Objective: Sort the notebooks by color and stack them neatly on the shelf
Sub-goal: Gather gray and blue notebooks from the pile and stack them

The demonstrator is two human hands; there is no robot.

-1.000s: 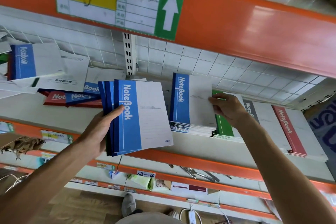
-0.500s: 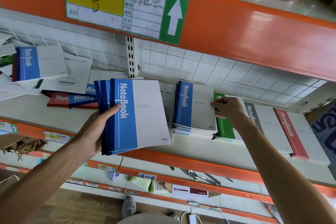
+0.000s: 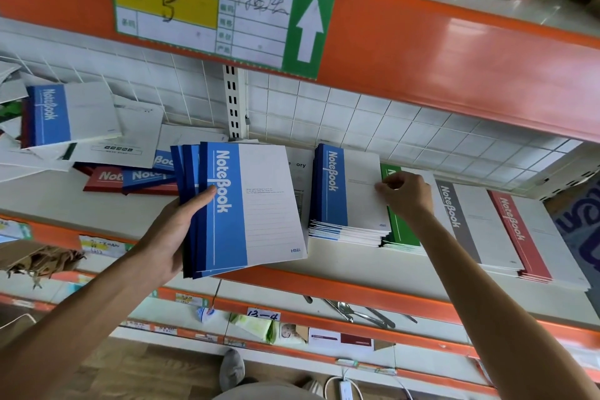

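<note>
Head view is the only view given, and the whole relation is read from it. A sheaf of blue notebooks [image 3: 240, 208] is gripped in the left hand [image 3: 172, 230], thumb laid across the blue band of the front cover and the remaining fingers wrapped behind the spines (those fingers are hidden, so their exact lie cannot be told). The sheaf is held upright in front of the shelf [image 3: 324, 256], spines to the left, its long axis running from the lower front edge up toward the back wall.

Just to the right of it, separated by a narrow gap, the blue stack [image 3: 349, 195] is seen lying flat on the shelf board, its long axis in much the same direction and its spines likewise on the left. The right hand [image 3: 404, 196] is placed at the stack's right edge, fingers curled; the top cover's edge appears to be pinched or steadied there, though whether anything is truly lifted cannot be told. A green stack [image 3: 397, 224] is partly covered by that hand, with a grey stack [image 3: 461, 217] and a red stack [image 3: 516, 224] further right.

The coming move is judged to turn on this: the blue stack lies rightward and slightly back from the left hand's load, already matched in orientation, so only a short sideways carry and a lowering should be needed, no turning. The right hand is nearer the stack, but would probably have to be cleared from the top first.

Unsorted notebooks [image 3: 107, 153] are left heaped at the far left.
</note>
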